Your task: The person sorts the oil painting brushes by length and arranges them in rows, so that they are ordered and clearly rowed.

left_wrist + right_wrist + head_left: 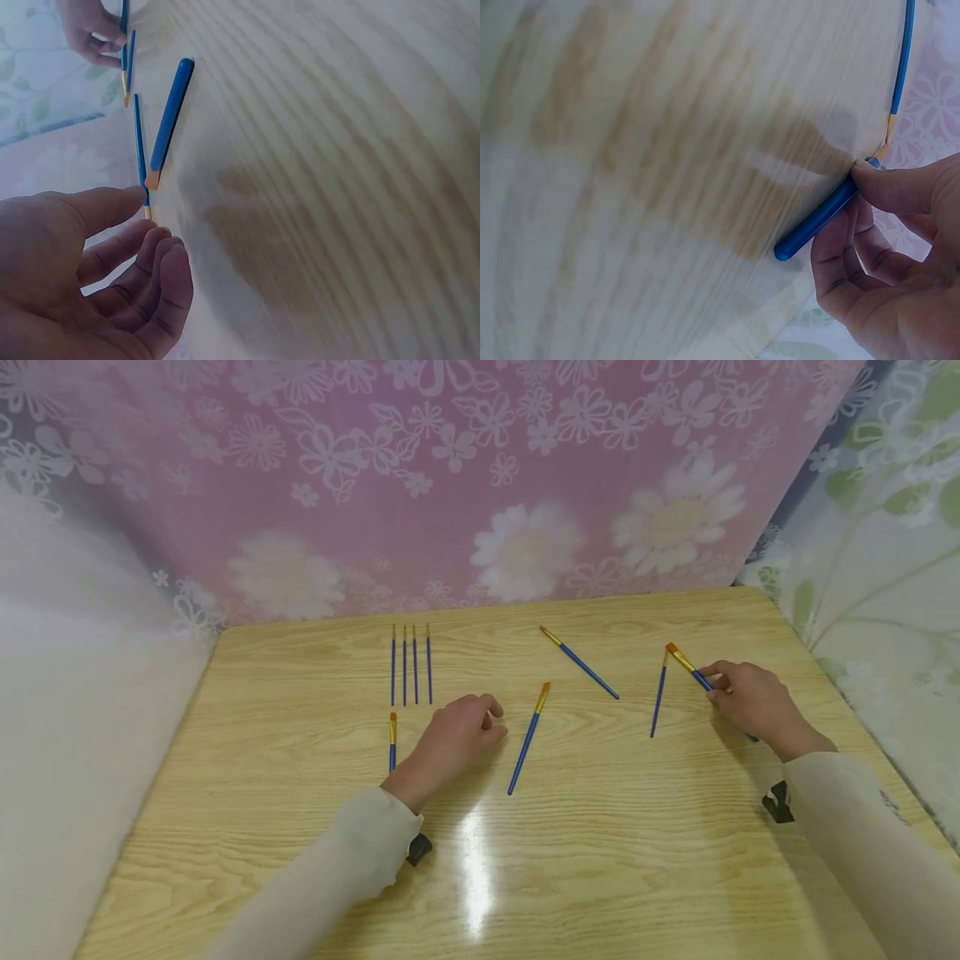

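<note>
Now our right hand holds a wide paintbrush

Its fingers pinch the handle, bristles pointing away and leftward over the counter. Our left hand, loosely curved, grasps nothing. Just right of it, and nearer to it, lies the middle paintbrush, long axis running mostly away from us.

The brushes have blue handles, gold collars and orangey-brown tips, though the four skinny brushes lean a darker, kinda purplish blue. Desk is a pale yellowy tan with streaky wood grain. Back cloth is pink with white outlined flowers plus big white daisies with soft yellowish centres, right-side cloth is whitish with green leaves, sleeves are cream.
</note>
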Action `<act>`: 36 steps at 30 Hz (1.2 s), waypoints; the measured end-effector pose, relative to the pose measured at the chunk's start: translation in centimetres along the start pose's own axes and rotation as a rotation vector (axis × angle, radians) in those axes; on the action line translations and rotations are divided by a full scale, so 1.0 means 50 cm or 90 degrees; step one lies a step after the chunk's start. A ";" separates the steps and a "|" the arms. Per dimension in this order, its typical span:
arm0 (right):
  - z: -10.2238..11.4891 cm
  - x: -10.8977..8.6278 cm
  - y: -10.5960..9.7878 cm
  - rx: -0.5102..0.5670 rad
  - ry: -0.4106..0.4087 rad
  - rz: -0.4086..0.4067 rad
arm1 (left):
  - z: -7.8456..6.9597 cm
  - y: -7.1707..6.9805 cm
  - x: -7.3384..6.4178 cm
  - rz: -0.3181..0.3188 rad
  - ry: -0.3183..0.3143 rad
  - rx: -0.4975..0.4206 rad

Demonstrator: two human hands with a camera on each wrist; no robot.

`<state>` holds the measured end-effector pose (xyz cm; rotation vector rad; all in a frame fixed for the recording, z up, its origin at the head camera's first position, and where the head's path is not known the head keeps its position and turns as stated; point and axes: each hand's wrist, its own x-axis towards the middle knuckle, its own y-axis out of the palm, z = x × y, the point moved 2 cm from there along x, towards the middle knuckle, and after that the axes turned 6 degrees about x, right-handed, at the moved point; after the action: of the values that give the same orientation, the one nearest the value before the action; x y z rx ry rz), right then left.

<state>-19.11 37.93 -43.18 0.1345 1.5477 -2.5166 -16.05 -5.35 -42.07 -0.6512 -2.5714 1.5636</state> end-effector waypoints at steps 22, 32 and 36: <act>0.001 -0.001 -0.001 -0.001 0.001 -0.002 | -0.068 0.066 0.033 -0.016 0.001 0.000; 0.004 -0.002 -0.004 -0.004 -0.004 -0.007 | -0.070 0.068 0.034 -0.052 0.041 0.060; 0.004 -0.003 -0.002 0.000 -0.005 -0.007 | -0.070 0.071 0.034 -0.058 0.053 0.087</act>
<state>-19.00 37.83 -42.99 0.1169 1.5498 -2.5226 -15.50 -0.36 -43.72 -0.5653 -2.3751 1.6286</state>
